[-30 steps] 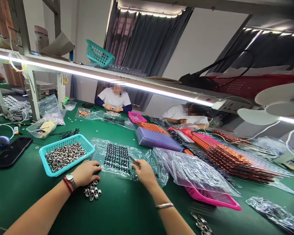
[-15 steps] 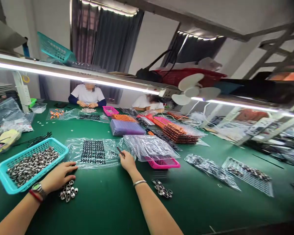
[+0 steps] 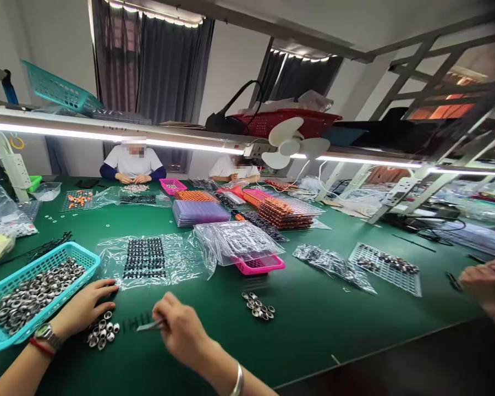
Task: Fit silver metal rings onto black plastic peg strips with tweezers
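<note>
My left hand [image 3: 84, 308] lies with its fingers spread on the table, between the turquoise basket [image 3: 91, 254] of metal rings and a small pile of silver rings [image 3: 103, 331]. My right hand [image 3: 183, 330] is closed around slim metal tweezers [image 3: 148, 325], their tip pointing left toward that pile. By the tip is a blurred black strip of small parts [image 3: 131, 323]; whether the tweezers grip it I cannot tell. Beyond both hands, rows of black strips [image 3: 144, 257] lie on a clear plastic bag [image 3: 185, 256].
A second ring pile [image 3: 259, 306] lies to the right. Behind it are a pink basket [image 3: 260, 265] under a filled clear bag [image 3: 241, 240], and a white grid tray [image 3: 412, 283]. Another person's hand [image 3: 484, 280] is at the right edge. Two people sit across the table.
My right hand has come back from the plastic bag toward me and left, near the ring pile, along with a black strip. My left hand stays by the basket. The view has swung right.
</note>
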Motion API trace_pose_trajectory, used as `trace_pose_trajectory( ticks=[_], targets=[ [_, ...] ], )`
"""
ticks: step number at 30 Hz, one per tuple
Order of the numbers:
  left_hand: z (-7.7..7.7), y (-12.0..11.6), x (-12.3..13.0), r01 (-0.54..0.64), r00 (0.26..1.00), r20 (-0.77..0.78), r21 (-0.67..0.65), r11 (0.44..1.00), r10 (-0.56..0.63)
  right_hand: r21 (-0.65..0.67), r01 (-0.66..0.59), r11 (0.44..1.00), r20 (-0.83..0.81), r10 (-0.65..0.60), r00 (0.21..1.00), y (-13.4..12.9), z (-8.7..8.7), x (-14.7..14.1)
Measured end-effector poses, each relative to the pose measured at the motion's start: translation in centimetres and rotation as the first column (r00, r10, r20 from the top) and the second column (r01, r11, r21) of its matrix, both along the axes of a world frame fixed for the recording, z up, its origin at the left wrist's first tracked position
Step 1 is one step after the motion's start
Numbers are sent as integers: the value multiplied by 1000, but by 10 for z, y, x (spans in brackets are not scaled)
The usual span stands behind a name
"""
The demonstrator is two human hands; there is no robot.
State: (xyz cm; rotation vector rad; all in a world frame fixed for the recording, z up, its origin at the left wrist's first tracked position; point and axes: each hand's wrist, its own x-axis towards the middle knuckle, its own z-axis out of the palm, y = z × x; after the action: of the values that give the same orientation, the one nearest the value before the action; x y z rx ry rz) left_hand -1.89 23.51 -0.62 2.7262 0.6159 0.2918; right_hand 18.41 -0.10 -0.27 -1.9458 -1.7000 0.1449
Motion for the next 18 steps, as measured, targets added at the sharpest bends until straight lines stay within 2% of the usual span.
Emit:
trace_pose_trajectory(
  ticks=[4,8,13,18],
  targets=[
    [6,-1,-1,-2,1000,20,12,1000,1,-169,-37,985,59,48,997,-21,-17,-24],
    [11,-1,-4,-19,994,106,83,996,10,-206,-15,978,70,30,997,-29,-18,-24],
    [8,-7,-10,-10,992,128,159,987,-11,-161,-31,986,62,41,997,-38,-18,-26],
    [-13,-32,-30,12,985,167,183,983,-43,-24,-9,1000,-38,8,999,-55,-24,-15]
  ],
)
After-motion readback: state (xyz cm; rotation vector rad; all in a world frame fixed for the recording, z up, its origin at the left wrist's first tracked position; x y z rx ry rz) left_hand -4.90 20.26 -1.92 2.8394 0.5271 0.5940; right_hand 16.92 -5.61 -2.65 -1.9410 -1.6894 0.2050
